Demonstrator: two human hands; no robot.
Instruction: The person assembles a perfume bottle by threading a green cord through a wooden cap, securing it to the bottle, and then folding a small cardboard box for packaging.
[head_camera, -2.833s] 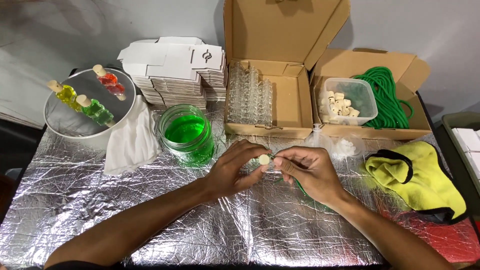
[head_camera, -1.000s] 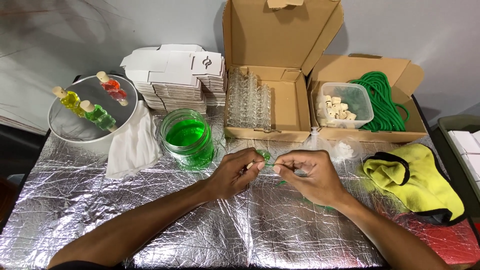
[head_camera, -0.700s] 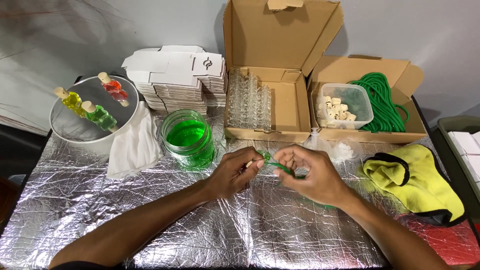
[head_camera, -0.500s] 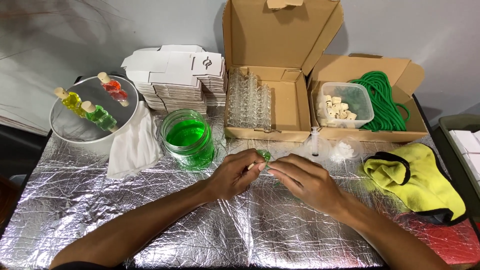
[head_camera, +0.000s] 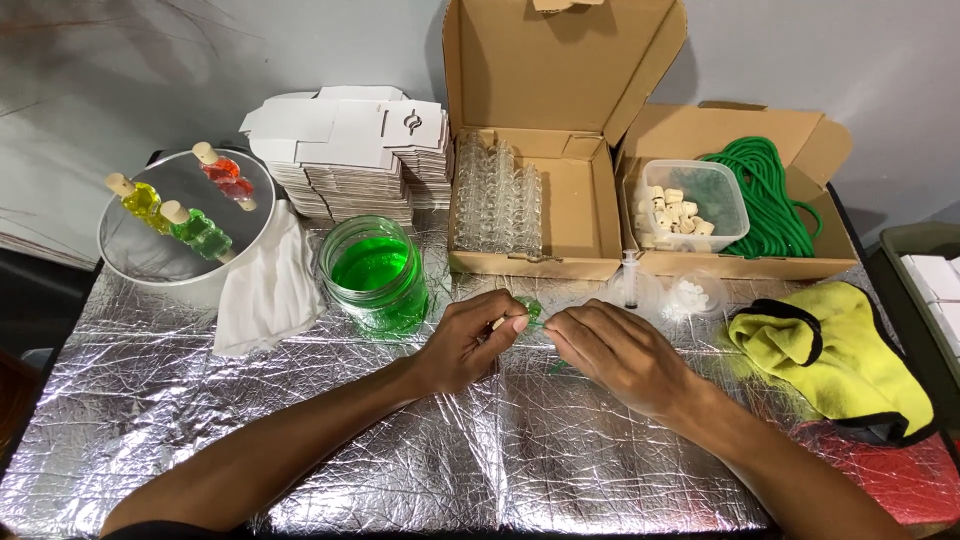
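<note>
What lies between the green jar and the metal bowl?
In the head view, a white cloth lies between the green jar and the metal bowl.

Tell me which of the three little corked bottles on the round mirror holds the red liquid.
The red bottle is the one farthest back and right on the round mirror; the yellow bottle and green bottle lie nearer its left and front.

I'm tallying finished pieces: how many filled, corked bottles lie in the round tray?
3. Red bottle at the back, yellow bottle on the left, green bottle in front, all in the tray. None seem hidden.
</note>
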